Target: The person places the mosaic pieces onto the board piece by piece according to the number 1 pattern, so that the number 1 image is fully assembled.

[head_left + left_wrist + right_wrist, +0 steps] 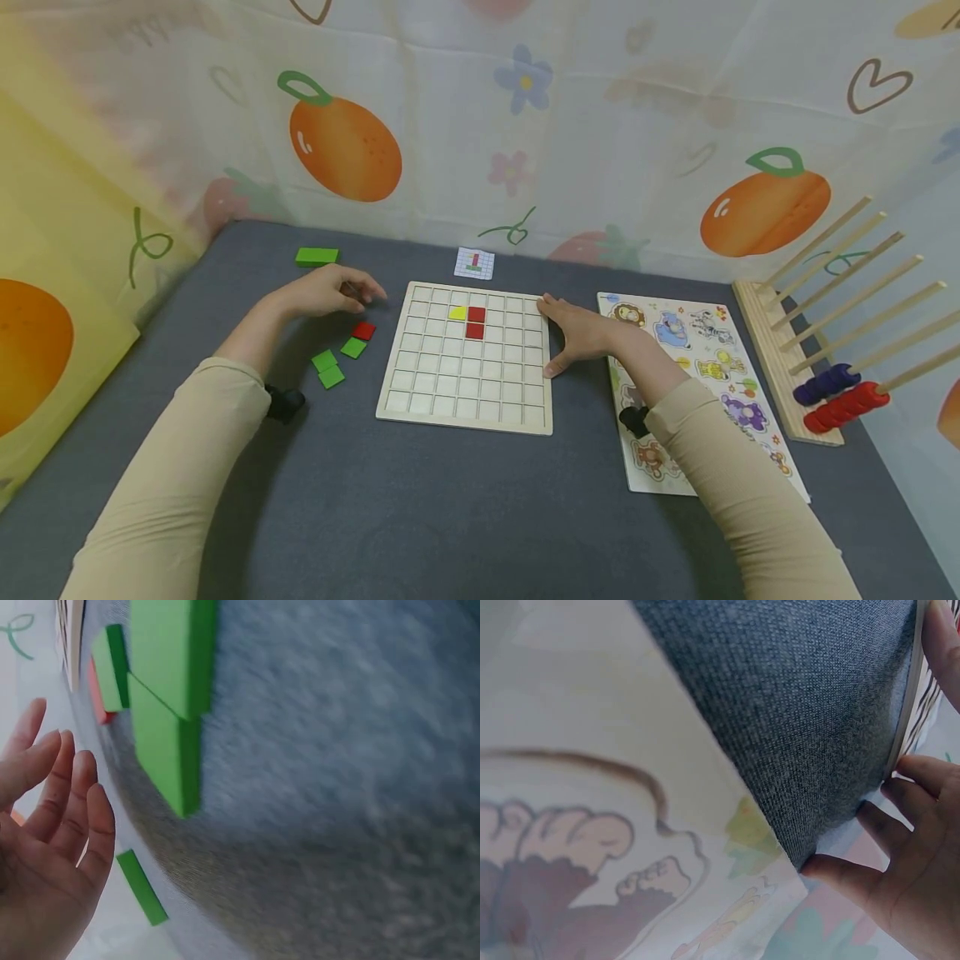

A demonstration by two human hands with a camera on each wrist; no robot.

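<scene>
Pale wood meets the right hand, whose fingers we see spread wide, the thumb well apart from the rest, touching the edge and far corner of the gridded board. The left hand has its fingers loosely bent and released, in the air to the left of that board.

Just on the near side of the left fingers we find a red tile beside a green tile, then a green pair, touching one another. Behind those fingers lies a green block.

Between the two hands, on the board, we see two red squares one below the other, with a yellow piece left of the upper one. Beyond the board, a printed card lies on the dark bench.

To the right of the right fingers we have an animal puzzle, the forearm crossing in front of part of it. Farther right stands a wooden peg rack with blue rings and red rings.
</scene>
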